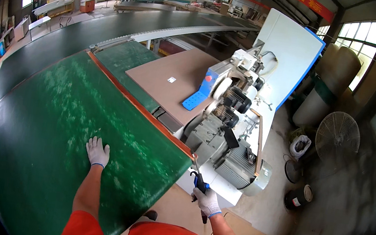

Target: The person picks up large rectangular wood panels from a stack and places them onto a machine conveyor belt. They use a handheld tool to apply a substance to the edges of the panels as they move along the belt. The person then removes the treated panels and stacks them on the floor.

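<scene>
My left hand (97,151), in a white knit glove, lies flat with fingers spread on the green table surface (42,146), which carries pale dusty streaks. In my gloved right hand (207,202) is a black and blue air blow gun (199,182), held just off the table's near right corner. Its thin nozzle points up and away, toward the end of the orange-brown edge strip (142,106). A hose runs down from the grip. Past the strip, a brown panel (173,82) with a small white label lies partly under the blue guard (196,100) of a machine.
The machine's grey motors (238,167) stand close beyond my right hand, beside a tall white cover (281,58). A dark conveyor belt (91,24) curves behind the table. To the right are a round floor fan (338,135) and a black bucket (296,197).
</scene>
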Demonstrator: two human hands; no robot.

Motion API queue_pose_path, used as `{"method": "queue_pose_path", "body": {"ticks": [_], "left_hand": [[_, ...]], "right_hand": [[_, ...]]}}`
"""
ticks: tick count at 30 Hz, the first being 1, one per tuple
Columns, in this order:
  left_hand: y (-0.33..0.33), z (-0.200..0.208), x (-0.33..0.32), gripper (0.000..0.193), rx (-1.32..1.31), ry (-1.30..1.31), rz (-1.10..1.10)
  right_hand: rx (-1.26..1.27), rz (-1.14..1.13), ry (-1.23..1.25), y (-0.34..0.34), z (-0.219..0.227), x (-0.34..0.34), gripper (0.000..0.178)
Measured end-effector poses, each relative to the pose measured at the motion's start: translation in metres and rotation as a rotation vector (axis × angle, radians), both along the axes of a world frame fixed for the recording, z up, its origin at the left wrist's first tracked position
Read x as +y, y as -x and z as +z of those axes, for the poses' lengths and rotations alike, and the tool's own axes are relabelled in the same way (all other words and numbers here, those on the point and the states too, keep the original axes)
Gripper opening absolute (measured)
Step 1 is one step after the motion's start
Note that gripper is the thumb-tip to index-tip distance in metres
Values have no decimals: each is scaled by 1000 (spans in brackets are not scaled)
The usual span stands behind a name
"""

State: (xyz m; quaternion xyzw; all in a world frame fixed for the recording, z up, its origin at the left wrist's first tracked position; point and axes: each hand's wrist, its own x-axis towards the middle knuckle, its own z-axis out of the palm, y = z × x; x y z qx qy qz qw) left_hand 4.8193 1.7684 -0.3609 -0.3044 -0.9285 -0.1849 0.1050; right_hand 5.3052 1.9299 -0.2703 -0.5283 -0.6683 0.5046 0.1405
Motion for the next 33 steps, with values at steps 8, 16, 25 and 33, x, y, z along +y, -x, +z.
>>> {"method": "queue_pose_path", "body": {"ticks": [8, 16, 25, 33], "left_hand": [[125, -11, 2, 56, 17, -32, 80], [223, -8, 96, 59, -7, -282, 78], [299, 23, 214, 63, 69, -91, -44], [354, 29, 194, 67, -2, 156, 103]], "right_hand": [[31, -320, 7, 102, 39, 52, 33], [-120, -287, 70, 91, 30, 40, 31], [-184, -249, 182, 115, 51, -3, 26], [-154, -250, 296, 112, 44, -22, 25]]}}
